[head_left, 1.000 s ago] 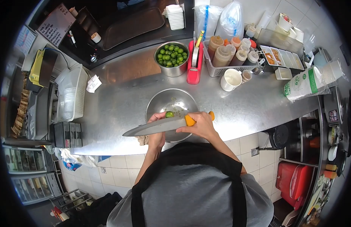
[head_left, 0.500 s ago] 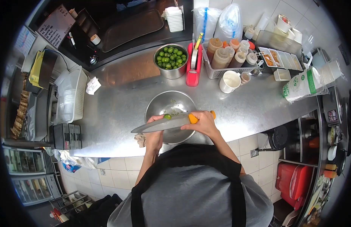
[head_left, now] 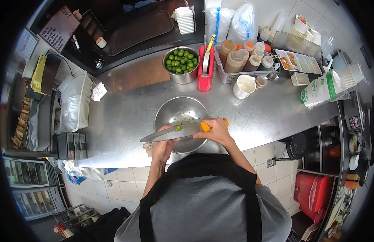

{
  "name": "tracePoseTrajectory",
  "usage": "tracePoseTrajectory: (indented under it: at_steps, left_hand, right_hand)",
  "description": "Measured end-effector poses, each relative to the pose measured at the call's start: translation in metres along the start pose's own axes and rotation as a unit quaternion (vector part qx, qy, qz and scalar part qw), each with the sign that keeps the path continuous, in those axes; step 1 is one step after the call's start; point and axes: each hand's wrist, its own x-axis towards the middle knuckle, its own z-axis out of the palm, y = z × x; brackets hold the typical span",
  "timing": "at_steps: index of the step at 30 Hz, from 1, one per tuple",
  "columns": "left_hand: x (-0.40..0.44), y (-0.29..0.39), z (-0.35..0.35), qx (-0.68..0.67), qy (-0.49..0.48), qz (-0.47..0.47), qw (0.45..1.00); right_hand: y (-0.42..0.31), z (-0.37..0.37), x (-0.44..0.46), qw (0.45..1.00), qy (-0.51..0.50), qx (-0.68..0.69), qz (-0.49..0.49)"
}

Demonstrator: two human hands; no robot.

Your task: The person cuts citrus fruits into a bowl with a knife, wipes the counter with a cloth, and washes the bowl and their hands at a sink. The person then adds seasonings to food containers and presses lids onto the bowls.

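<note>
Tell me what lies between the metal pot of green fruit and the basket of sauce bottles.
A red tape dispenser stands between the pot and the basket, as the head view shows.

orange-handled knife [head_left: 165,134], small green fruit [head_left: 177,128] beside it, steel bowl [head_left: 177,107] beneath

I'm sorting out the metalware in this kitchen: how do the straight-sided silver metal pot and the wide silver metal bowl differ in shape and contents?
The straight-sided silver metal pot is narrower than the wide silver metal bowl, whose sides flare outward. The pot is heaped with small round green fruits, while the bowl shows only scattered little bits inside. Both are round, open-topped and shiny.
</note>
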Motion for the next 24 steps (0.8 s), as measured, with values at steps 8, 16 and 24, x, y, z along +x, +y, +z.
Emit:
tracePoseTrajectory:
  at_steps: [8, 16, 24]
  left_hand:
    - [0.043, 0.012, -0.007, 0.184, 0.008, 0.012, 0.983]
    - [0.212, 0.046, 0.029, 0.377, 0.07, 0.224, 0.896]
    - [0.141, 0.055, -0.011, 0.512, 0.094, 0.326, 0.789]
  right_hand:
    - [-0.005, -0.001, -0.005, 0.976, -0.111, 0.144, 0.124]
    - [-0.009, -0.003, -0.012, 0.932, -0.08, 0.3, 0.186]
    - [-0.02, -0.027, 0.005, 0.951, -0.023, 0.263, 0.161]
